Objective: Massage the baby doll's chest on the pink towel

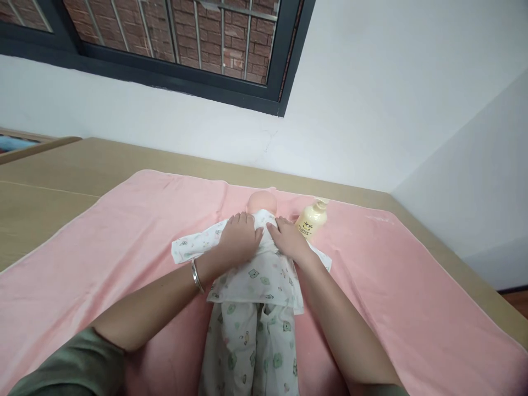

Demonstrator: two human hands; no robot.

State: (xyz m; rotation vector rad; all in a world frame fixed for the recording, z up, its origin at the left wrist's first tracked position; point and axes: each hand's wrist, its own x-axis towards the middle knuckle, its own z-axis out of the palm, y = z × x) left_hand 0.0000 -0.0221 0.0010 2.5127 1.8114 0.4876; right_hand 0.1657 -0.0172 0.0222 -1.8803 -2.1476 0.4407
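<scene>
A doll lies on its back with its rounded head (262, 202) at the far end. It wears a white baby top (259, 278) printed with green animal figures, sleeves spread to both sides. Matching trousers (247, 346) cover its legs. My left hand (240, 237) lies over the top's left chest and shoulder, fingers stretched forward and thumb toward the middle. On the other side, my right hand (289, 237) rests at the right shoulder, its thumb near the collar. Both palms face down on the cloth, hiding part of the upper chest.
A cream pump bottle (312, 220) stands just beyond my right hand. The doll lies on a pink blanket (383, 286) spread over a wooden surface (53, 165). Behind it are a white wall (350, 110) and a dark-framed window (173, 71) with bars.
</scene>
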